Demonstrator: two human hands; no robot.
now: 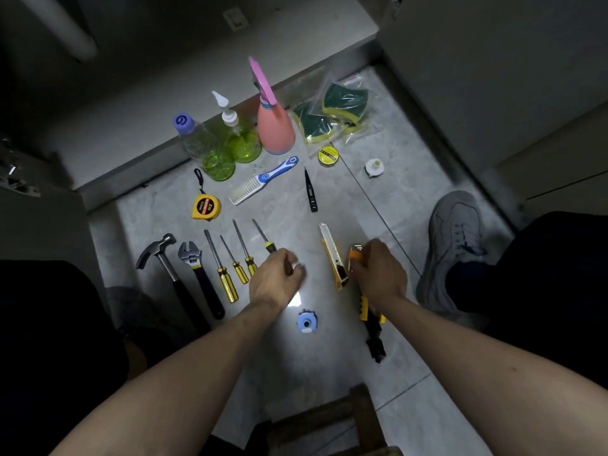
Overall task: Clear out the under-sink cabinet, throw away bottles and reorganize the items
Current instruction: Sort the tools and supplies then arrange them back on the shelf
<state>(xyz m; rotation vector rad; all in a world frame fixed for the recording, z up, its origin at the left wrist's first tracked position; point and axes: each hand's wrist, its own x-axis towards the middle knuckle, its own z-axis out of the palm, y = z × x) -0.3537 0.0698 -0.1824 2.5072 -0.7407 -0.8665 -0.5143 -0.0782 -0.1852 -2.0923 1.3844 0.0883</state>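
Note:
Tools lie in rows on the grey floor before the open cabinet point(204, 60). My left hand point(274, 279) grips the handle of a dark-handled screwdriver point(263, 238), at the right end of a row of three yellow-handled screwdrivers point(227, 278). My right hand point(378, 273) grips a yellow and black tool point(370, 319), which lies beside a yellow utility knife point(334, 255). Two bottles of green liquid point(214, 153) and a pink spray bottle point(274, 126) stand near the cabinet's edge.
A hammer point(164, 261), wrench point(197, 268), tape measure point(205, 207), comb point(260, 182), black pen-like tool point(310, 192), tape roll point(328, 155), bagged sponges point(335, 113) and a blue cap point(306, 321) lie around. My shoe point(454, 245) stands at right, a wooden stool point(329, 426) below.

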